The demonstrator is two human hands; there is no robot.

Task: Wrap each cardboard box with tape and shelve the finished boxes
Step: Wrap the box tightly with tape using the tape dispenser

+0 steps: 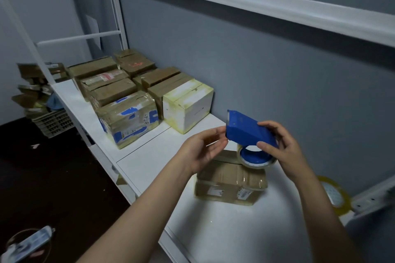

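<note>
A blue tape dispenser (245, 129) with a clear tape roll (255, 159) is held in the air above a small cardboard box (229, 184) lying on the white shelf (149, 160). My right hand (280, 147) grips the dispenser's rear end, thumb on its side. My left hand (203, 147) has its fingertips at the dispenser's front lower edge, where the tape end seems to be; the tape itself is too clear to make out. The box shows glossy tape bands around it.
Several taped boxes (128, 117) and a white box (188, 104) stand in rows further along the shelf. A spare tape roll (334, 195) lies at the right by a metal beam. Beyond the shelf end sit a plastic crate (53, 123) and piled cartons.
</note>
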